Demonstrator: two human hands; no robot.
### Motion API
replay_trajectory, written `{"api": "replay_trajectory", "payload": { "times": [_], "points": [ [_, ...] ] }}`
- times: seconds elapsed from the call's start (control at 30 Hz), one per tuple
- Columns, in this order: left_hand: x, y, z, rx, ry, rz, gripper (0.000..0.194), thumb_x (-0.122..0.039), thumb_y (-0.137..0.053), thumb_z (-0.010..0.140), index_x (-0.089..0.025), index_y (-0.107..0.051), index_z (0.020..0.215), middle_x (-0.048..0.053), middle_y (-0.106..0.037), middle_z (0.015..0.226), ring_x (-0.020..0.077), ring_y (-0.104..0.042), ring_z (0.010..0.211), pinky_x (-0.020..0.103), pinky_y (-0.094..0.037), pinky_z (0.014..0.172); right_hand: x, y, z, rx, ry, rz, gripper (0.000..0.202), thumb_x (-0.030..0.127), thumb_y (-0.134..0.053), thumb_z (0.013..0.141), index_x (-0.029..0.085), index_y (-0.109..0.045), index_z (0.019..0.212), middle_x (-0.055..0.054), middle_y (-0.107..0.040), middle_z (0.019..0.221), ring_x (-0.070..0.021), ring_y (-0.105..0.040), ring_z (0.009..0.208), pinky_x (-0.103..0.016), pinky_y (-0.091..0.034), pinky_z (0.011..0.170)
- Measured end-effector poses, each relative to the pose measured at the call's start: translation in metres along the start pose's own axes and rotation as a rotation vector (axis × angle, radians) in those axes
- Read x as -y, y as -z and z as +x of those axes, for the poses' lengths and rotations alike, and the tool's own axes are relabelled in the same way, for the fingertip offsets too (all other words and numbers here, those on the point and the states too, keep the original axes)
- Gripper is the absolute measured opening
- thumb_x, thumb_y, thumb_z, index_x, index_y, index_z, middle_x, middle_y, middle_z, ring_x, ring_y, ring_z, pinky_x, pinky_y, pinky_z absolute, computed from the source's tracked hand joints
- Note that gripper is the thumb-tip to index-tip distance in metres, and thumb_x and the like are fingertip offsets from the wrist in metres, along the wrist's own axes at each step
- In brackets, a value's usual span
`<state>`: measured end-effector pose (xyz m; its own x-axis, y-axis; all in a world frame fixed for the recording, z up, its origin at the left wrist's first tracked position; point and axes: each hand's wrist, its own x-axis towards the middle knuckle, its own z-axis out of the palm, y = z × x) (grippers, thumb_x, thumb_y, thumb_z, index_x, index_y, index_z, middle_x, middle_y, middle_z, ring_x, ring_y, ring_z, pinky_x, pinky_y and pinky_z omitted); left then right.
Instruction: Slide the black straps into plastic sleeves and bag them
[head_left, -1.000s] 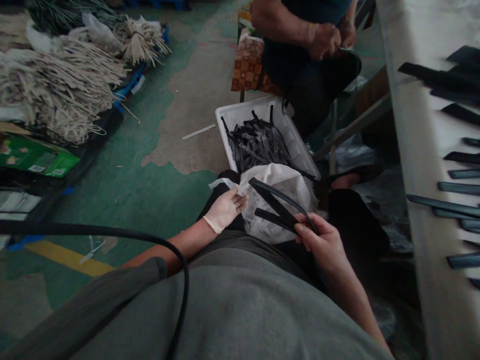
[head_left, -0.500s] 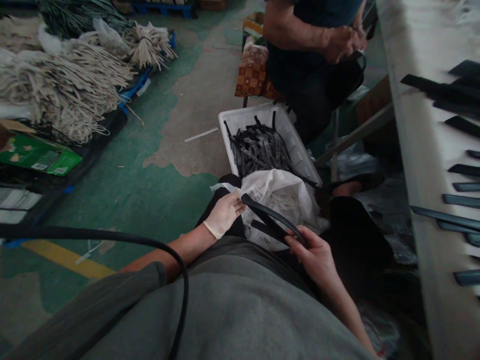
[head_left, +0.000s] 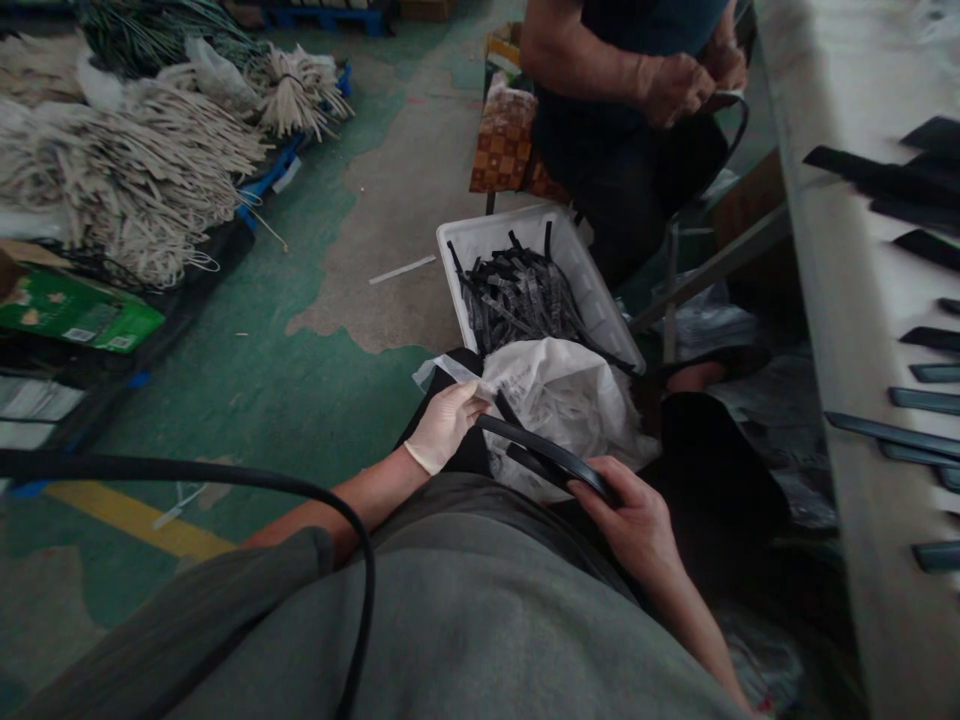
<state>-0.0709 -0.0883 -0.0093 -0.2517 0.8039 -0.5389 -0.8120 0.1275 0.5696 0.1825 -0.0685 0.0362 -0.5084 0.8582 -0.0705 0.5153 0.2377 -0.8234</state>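
My left hand [head_left: 444, 428], in a thin pale glove, is closed at one end of a bent black rubber-like strip [head_left: 536, 440]. A piece of translucent film [head_left: 444, 368] sticks out beside its fingertips; whether these also pinch the film is hard to see. My bare right hand [head_left: 634, 515] grips the strip's other part, thumb against it. The strip arches between both hands above my lap, and a second black length shows below it. Just beyond lies a white plastic bag [head_left: 559, 385] holding crumpled pale scraps.
Behind the bag stands a white bin [head_left: 600, 300] of black strips. A co-worker [head_left: 630, 90] sits beyond, handling a dark strip. More black strips [head_left: 930, 400] lie on the table [head_left: 832, 330] at right. Bundled pale cords [head_left: 142, 150] fill a pallet at left. A black cable [head_left: 225, 470] crosses my left arm.
The strip's left end has moved slightly down and its arch has flattened. More film shows at my left hand. The co-worker's hands have shifted a little, with a strip looping from them.
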Motion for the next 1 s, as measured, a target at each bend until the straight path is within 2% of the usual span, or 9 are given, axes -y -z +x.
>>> {"api": "replay_trajectory", "payload": {
  "times": [0.13,0.23,0.37,0.5,0.6,0.8,0.9,1.0],
  "points": [
    [-0.003,-0.003,-0.002,-0.057,0.126,-0.021,0.012,-0.024,-0.066,0.079,-0.013,-0.066,0.076,0.005,-0.069,0.074,0.0161,-0.066,0.071,0.030,-0.050,0.076,0.002,0.000,0.000,0.033,0.021,0.009,0.012,0.033,-0.063,0.086,0.022,-0.066,0.082,-0.003,-0.066,0.080,-0.0186,-0.062,0.072,-0.030,-0.048,0.068],
    [-0.005,-0.003,-0.004,-0.035,0.175,-0.063,0.014,-0.025,-0.062,0.081,-0.013,-0.066,0.075,0.007,-0.070,0.076,0.0176,-0.067,0.074,0.031,-0.051,0.078,0.001,-0.001,0.000,0.024,-0.003,-0.004,0.015,0.036,-0.063,0.085,0.022,-0.066,0.081,-0.004,-0.066,0.079,-0.0194,-0.061,0.071,-0.031,-0.049,0.068],
    [-0.005,-0.002,-0.007,0.018,0.145,-0.026,0.019,-0.031,-0.066,0.081,-0.012,-0.067,0.077,0.007,-0.070,0.075,0.0169,-0.067,0.074,0.028,-0.051,0.070,-0.003,-0.003,0.001,0.006,-0.044,-0.028,0.018,0.039,-0.063,0.084,0.022,-0.066,0.079,-0.004,-0.066,0.078,-0.0192,-0.060,0.069,-0.031,-0.048,0.067],
    [-0.002,-0.004,-0.009,-0.033,0.070,0.014,0.023,-0.030,-0.081,0.070,-0.013,-0.066,0.078,0.003,-0.070,0.072,0.0158,-0.068,0.073,0.027,-0.052,0.072,-0.004,-0.005,0.001,-0.004,-0.075,-0.038,0.019,0.041,-0.062,0.084,0.022,-0.065,0.079,-0.003,-0.064,0.074,-0.0193,-0.059,0.068,-0.030,-0.047,0.065],
    [0.001,-0.008,-0.011,-0.067,0.067,0.011,0.026,-0.026,-0.085,0.064,-0.013,-0.066,0.075,0.003,-0.069,0.072,0.0156,-0.068,0.073,0.028,-0.053,0.073,-0.001,-0.010,0.001,-0.033,-0.110,-0.036,0.020,0.041,-0.063,0.083,0.022,-0.065,0.079,-0.003,-0.064,0.072,-0.0188,-0.058,0.066,-0.030,-0.047,0.064],
    [0.004,-0.015,-0.019,-0.086,0.175,-0.030,0.021,-0.030,-0.078,0.075,-0.013,-0.068,0.081,0.005,-0.071,0.075,0.0146,-0.068,0.071,0.025,-0.054,0.068,0.005,-0.030,0.007,-0.135,-0.163,-0.012,0.024,0.044,-0.063,0.082,0.021,-0.064,0.074,0.000,-0.059,0.064,-0.0157,-0.054,0.059,-0.027,-0.045,0.060],
    [0.002,-0.019,-0.021,-0.081,0.164,-0.101,0.019,-0.031,-0.074,0.080,-0.013,-0.068,0.085,0.006,-0.072,0.082,0.0158,-0.069,0.076,0.029,-0.056,0.077,0.000,-0.039,0.011,-0.227,-0.261,0.050,0.027,0.048,-0.065,0.079,0.020,-0.065,0.077,0.001,-0.058,0.063,-0.0148,-0.053,0.056,-0.026,-0.043,0.053],
    [-0.002,-0.023,-0.020,-0.035,0.120,-0.163,0.019,-0.030,-0.072,0.082,-0.013,-0.068,0.091,0.008,-0.073,0.090,0.0182,-0.070,0.085,0.033,-0.055,0.088,-0.005,-0.046,0.013,-0.243,-0.397,0.179,0.031,0.051,-0.066,0.077,0.020,-0.065,0.080,0.003,-0.054,0.057,-0.0140,-0.051,0.049,-0.024,-0.040,0.045]
  ]
}}
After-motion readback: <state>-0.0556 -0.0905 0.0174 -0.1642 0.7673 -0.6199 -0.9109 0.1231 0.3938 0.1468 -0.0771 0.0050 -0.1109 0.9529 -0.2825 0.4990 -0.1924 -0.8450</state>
